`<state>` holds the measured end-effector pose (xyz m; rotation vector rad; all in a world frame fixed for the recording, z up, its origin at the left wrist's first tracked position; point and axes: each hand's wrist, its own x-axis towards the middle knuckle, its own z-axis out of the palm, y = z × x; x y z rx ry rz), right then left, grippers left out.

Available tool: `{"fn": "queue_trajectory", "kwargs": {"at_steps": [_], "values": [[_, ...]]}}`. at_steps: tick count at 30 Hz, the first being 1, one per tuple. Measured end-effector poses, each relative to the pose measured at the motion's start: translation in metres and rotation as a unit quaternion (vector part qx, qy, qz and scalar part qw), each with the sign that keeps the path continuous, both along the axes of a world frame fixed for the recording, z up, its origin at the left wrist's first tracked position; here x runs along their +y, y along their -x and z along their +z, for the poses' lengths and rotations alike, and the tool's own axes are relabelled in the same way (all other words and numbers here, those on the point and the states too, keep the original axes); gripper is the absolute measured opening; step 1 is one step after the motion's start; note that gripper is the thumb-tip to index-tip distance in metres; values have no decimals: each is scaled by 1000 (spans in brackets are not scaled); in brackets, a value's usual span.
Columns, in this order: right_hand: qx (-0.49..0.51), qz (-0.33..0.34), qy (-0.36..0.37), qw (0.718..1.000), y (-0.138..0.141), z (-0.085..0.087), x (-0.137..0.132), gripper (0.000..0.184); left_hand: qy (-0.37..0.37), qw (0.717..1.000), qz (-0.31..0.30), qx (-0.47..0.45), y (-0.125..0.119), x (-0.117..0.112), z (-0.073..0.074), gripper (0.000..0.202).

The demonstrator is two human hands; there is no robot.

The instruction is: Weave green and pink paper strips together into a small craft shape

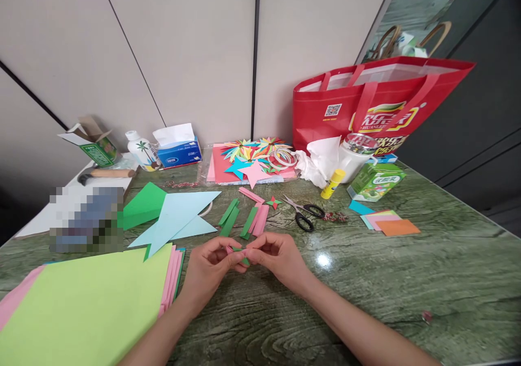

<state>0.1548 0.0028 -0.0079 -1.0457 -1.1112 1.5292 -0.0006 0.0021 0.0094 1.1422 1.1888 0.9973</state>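
Both hands meet above the near middle of the table. My left hand [215, 260] is closed, pinching a small piece of folded pink and green paper [246, 259]. My right hand [274, 253] pinches the same piece from the other side; fingers cover most of it. Just beyond lie green paper strips [230, 218] and pink paper strips [260, 219]. A small red and green folded paper star [273, 202] rests past them. To its right, scissors [303, 212] with black handles lie with their blades slightly apart.
A stack of coloured paper [93, 295] lies at left, below light-blue cut paper [179, 219]. Behind stand a tissue box [179, 152], paper stars [252, 172], a yellow glue stick [332, 184], a green carton [376, 181] and a red bag [317, 116]. Small coloured sheets [396, 227] lie right.
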Motion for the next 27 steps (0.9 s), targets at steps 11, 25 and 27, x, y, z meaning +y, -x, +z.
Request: {"fn": "queue_trajectory", "kwargs": {"at_steps": [11,25,27], "values": [[-51,-30,-35,998,7,-7,-3,14,-14,999,-35,31,-1,-1,-4,17],[13,-44,11,999,-2,-4,8,23,-8,998,-64,4,4,6,-3,33],[42,-45,26,998,-3,-2,8,25,-15,999,-46,3,5,7,-4,28]]}}
